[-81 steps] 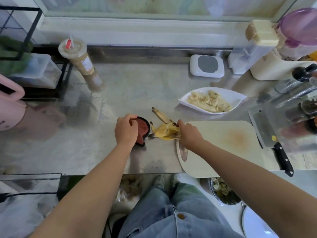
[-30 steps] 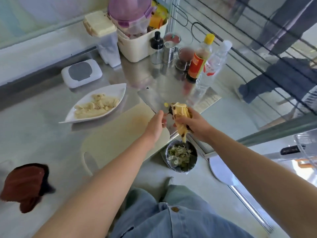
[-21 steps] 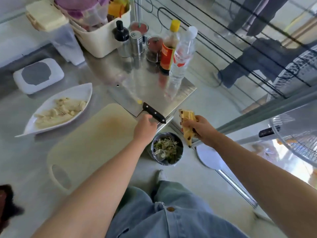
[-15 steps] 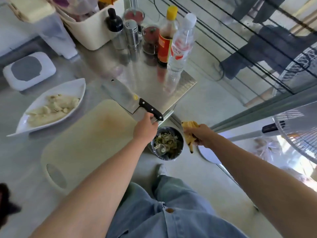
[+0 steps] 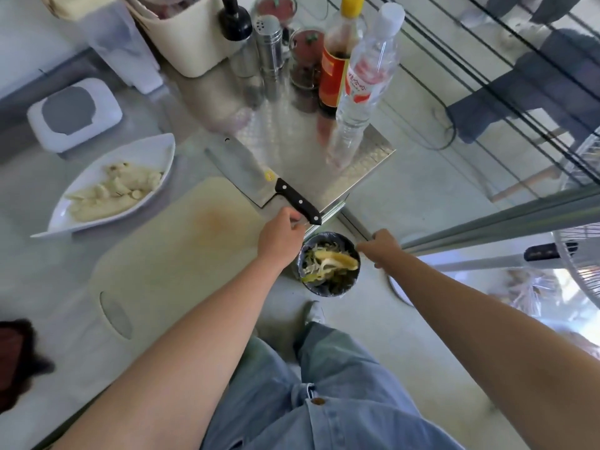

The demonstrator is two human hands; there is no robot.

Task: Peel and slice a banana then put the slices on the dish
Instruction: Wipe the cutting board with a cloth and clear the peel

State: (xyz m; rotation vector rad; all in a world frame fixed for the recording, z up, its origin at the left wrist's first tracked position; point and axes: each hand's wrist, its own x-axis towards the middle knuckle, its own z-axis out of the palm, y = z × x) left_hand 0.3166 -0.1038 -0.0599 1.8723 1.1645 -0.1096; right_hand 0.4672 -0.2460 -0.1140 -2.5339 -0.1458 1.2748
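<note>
The white dish (image 5: 158, 151) at the left holds pale banana slices (image 5: 112, 192). A bare cutting board (image 5: 181, 254) lies in front of it. A cleaver (image 5: 256, 178) lies at the board's far right corner, black handle toward me. My left hand (image 5: 280, 239) rests on the table's edge just below that handle, not round it. Below the table corner, the yellow banana peel (image 5: 336, 260) lies in a small lined bin (image 5: 328, 290) on the floor. My right hand (image 5: 382, 248) hovers right of the bin, fingers loosely curled and holding nothing.
Bottles (image 5: 363, 79), a steel shaker (image 5: 268, 43), jars and a cream tub (image 5: 185, 37) crowd the back right corner. A white box with a grey lid (image 5: 73, 113) sits behind the dish. A dark red cloth (image 5: 16, 352) lies at the left. A fan (image 5: 581, 254) stands to the right.
My right hand carried the peel off the table, over the bin, and let it go; the peel now lies in the bin. My left hand moved from the red cloth to the table corner.
</note>
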